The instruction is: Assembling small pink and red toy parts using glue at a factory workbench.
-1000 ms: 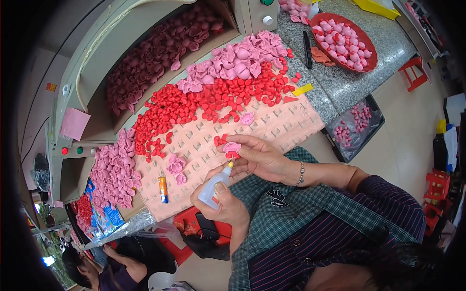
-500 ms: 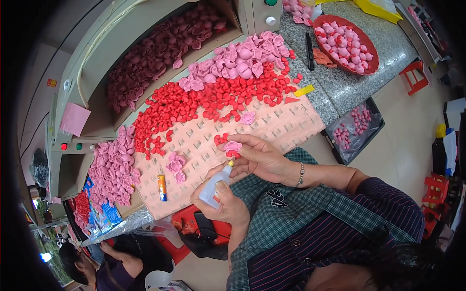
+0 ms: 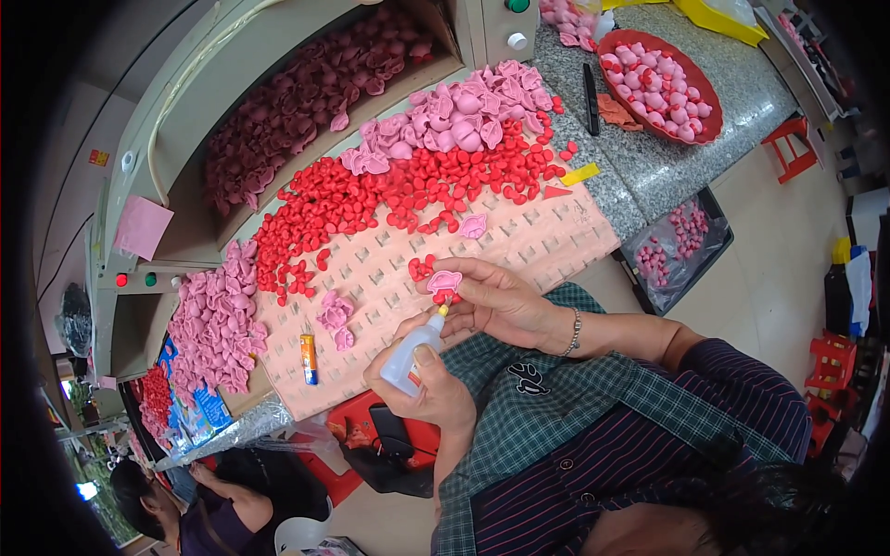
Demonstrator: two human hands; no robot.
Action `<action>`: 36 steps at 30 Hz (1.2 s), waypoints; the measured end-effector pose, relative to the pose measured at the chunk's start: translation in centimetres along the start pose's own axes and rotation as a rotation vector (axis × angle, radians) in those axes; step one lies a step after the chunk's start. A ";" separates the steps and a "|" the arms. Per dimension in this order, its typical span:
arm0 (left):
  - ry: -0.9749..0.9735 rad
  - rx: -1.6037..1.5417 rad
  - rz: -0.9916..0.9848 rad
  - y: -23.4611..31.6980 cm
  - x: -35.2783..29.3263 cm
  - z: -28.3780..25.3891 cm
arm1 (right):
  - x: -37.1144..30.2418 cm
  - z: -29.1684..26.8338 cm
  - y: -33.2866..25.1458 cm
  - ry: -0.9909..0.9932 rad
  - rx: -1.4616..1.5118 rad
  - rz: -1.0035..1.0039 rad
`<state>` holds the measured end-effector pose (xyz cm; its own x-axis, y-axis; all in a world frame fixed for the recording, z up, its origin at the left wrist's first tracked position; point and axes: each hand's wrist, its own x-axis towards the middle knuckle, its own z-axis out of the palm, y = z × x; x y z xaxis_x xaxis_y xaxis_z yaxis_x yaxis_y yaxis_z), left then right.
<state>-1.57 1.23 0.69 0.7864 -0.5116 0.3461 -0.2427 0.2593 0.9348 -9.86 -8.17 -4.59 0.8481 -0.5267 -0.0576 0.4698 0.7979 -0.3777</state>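
Observation:
My left hand (image 3: 422, 375) is closed around a translucent white squeeze bottle (image 3: 404, 363), thumb pressed on its side. Its yellow-based nozzle points up at a small pink moulded piece (image 3: 446, 281), which my right hand (image 3: 505, 301) pinches between thumb and fingertips. Bits of red show just below the pink piece at the nozzle tip; whether they are joined to it I cannot tell. Close beyond my right fingertips, a few small red pieces (image 3: 420, 268) lie on the pink patterned work sheet (image 3: 389, 310).
Heaps of red pieces (image 3: 320, 199) and pink pieces (image 3: 464, 116) line the sheet's far side, below a grey machine's opening. Another pink heap (image 3: 215, 320) lies left, near an orange-and-blue tube (image 3: 309, 360). A red bowl (image 3: 712, 97) of pink balls stands far right. Another person (image 3: 218, 510) sits lower left.

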 end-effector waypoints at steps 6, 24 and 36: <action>-0.007 0.006 0.031 -0.4 0.0 -0.1 | 0.0 -0.3 0.0 -0.010 0.008 -0.002; 0.034 0.027 0.057 -0.3 -0.1 0.1 | -0.1 -0.2 0.0 -0.016 0.052 -0.008; 0.161 0.041 -0.011 -0.3 0.1 0.9 | -0.1 0.4 0.1 -0.007 0.058 -0.065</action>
<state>-1.89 0.31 0.49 0.8694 -0.3752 0.3214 -0.2539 0.2189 0.9422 -9.76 -7.95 -4.30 0.8169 -0.5760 -0.0286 0.5371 0.7780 -0.3259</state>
